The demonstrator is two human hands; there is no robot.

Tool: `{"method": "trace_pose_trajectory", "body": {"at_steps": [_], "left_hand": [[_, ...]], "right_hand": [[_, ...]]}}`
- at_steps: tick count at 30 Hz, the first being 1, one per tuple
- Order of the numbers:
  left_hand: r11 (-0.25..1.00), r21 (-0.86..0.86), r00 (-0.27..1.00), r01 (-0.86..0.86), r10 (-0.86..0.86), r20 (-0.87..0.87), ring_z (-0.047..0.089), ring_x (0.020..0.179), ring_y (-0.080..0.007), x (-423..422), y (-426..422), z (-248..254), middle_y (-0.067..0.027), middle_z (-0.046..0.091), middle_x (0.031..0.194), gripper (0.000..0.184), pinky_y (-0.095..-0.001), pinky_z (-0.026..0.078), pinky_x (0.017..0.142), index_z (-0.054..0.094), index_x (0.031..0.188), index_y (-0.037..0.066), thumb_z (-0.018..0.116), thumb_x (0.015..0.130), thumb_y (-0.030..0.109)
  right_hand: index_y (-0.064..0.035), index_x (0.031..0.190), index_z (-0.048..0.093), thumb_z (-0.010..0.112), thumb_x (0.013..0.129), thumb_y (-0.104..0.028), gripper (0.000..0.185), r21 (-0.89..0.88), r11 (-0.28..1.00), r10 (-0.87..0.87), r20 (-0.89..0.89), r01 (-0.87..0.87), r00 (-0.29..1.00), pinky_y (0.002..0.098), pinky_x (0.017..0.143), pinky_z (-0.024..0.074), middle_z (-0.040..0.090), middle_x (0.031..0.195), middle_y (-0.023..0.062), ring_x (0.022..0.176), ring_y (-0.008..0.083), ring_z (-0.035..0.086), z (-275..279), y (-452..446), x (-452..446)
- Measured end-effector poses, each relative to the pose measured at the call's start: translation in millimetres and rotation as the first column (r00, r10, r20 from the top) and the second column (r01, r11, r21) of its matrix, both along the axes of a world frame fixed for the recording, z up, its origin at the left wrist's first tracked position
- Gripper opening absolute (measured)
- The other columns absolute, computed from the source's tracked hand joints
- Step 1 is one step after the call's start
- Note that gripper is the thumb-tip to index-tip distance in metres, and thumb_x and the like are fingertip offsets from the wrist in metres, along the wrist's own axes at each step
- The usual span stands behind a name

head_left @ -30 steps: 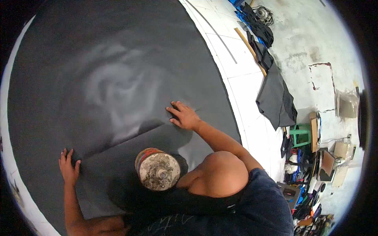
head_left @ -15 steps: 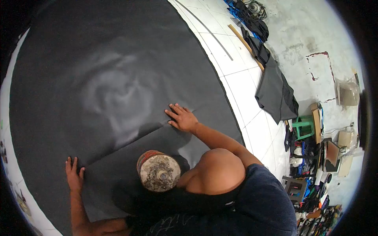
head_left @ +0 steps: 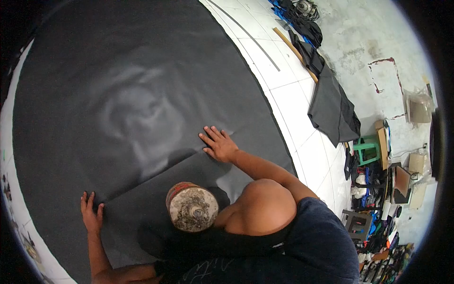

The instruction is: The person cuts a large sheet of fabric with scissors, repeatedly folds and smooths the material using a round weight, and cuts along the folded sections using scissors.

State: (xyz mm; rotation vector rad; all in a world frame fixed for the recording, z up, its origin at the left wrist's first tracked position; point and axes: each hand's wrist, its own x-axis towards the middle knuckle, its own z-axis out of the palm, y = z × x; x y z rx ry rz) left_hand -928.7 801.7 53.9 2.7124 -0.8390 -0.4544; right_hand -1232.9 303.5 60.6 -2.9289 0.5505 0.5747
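Observation:
A broad black sheet (head_left: 56, 118), fabric-like with a soft sheen, spreads under both of my hands. My left hand (head_left: 92, 213) lies flat on it with fingers spread, by the left end of a straight slanting crease or edge. At the other end of that line my right hand (head_left: 219, 143) rests palm down, its fingers apart. Neither hand holds anything. Between my arms, close to my bent knee, stands a round can-like object (head_left: 194, 209) with a stained pale top and a reddish side.
White floor tiles (head_left: 302, 118) show along the sheet's right edge. On them lie a thin dark strip (head_left: 250, 37), a wooden stick (head_left: 294, 53) and folded black cloth (head_left: 333, 109). A green stool (head_left: 366, 152) and piled clutter (head_left: 383, 227) stand by the wall.
The view has shifted very slightly. Both hands stay flat on the black sheet in nearly the same places, and the can-like object has not visibly moved on it.

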Motion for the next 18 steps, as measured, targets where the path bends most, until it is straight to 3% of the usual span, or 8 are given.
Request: {"method": "trace_pose_trajectory", "body": {"at_steps": [4,6,8,10,12,13,16,18], "left_hand": [[0.998,0.003,0.996,0.065,-0.065,0.066,0.029,0.144,-0.0366,4,0,5,-0.014,0.032,0.156,0.062,-0.0497,0.034,0.113,0.05,0.141,0.016,0.074,0.085,0.022],[0.999,0.014,0.998,-0.033,0.034,-0.061,0.033,0.14,-0.0362,1,-9,13,-0.0154,0.034,0.153,0.066,-0.0476,0.037,0.111,0.048,0.142,0.015,0.076,0.083,0.02],[0.996,0.073,0.998,-0.049,0.052,-0.045,0.035,0.138,-0.0356,2,-23,28,-0.0149,0.035,0.151,0.069,-0.047,0.039,0.109,0.047,0.143,0.016,0.077,0.081,0.021],[0.987,0.146,0.996,-0.071,0.078,-0.039,0.036,0.136,-0.035,5,-27,38,-0.0144,0.037,0.148,0.072,-0.0465,0.04,0.108,0.046,0.144,0.017,0.078,0.08,0.022],[0.988,0.151,0.99,-0.025,0.045,-0.131,0.038,0.134,-0.0343,10,-28,37,-0.015,0.039,0.143,0.074,-0.0461,0.042,0.106,0.046,0.144,0.018,0.079,0.078,0.027],[0.987,0.156,0.992,-0.036,0.054,-0.114,0.038,0.134,-0.0343,11,-30,42,-0.015,0.039,0.143,0.074,-0.0461,0.042,0.106,0.046,0.144,0.018,0.079,0.078,0.027],[0.981,0.185,0.982,-0.063,0.094,-0.166,0.037,0.134,-0.0341,14,-41,46,-0.0161,0.038,0.142,0.074,-0.0473,0.042,0.106,0.046,0.143,0.02,0.079,0.078,0.034],[0.962,0.243,0.971,-0.126,0.17,-0.17,0.032,0.138,-0.0355,16,-45,43,-0.0175,0.034,0.148,0.076,-0.0493,0.041,0.107,0.045,0.143,0.02,0.078,0.078,0.042]], "right_hand": [[-0.0215,0.155,0.022,0.04,0.102,-0.043,0.06,0.042,0.999,-0.003,0.074,0.0,0.997,0.0555,0.117,0.0202,0.014,0.162,0.0125,0.149,0.0361,0.015,-3,0,-3],[-0.0195,0.153,0.028,0.047,0.099,-0.044,0.062,0.108,0.994,-0.042,0.121,0.029,0.992,0.0554,0.118,0.019,0.019,0.161,0.0138,0.148,0.0358,0.018,5,1,-1],[-0.0156,0.146,0.04,0.055,0.094,-0.046,0.062,0.019,1.0,0.013,0.077,-0.014,0.997,0.0563,0.113,0.0261,0.037,0.151,0.0167,0.141,0.0368,0.032,26,3,15],[-0.0091,0.134,0.051,0.056,0.092,-0.052,0.06,0.224,0.975,-0.058,0.272,-0.004,0.961,0.049,0.105,0.0375,0.053,0.131,0.0161,0.123,0.0343,0.05,56,21,40],[-0.0073,0.121,0.059,0.059,0.09,-0.053,0.055,0.471,0.85,0.103,0.293,-0.237,0.95,0.047,0.088,0.0464,0.062,0.11,0.0152,0.102,0.0325,0.06,105,53,66],[-0.0067,0.112,0.061,0.061,0.089,-0.052,0.051,0.507,0.76,0.226,0.38,-0.406,0.897,0.047,0.078,0.0496,0.064,0.094,0.015,0.088,0.0338,0.064,129,75,73],[-0.007,0.105,0.054,0.06,0.09,-0.051,0.046,0.459,0.357,0.667,0.485,-0.814,0.566,0.0446,0.064,0.0503,0.064,0.082,0.0139,0.076,0.0367,0.064,142,113,72],[-0.0077,0.103,0.053,0.059,0.09,-0.052,0.046,0.491,0.353,0.7,0.427,-0.796,0.573,0.0443,0.061,0.05,0.064,0.08,0.0135,0.074,0.0366,0.064,131,119,59]]}}
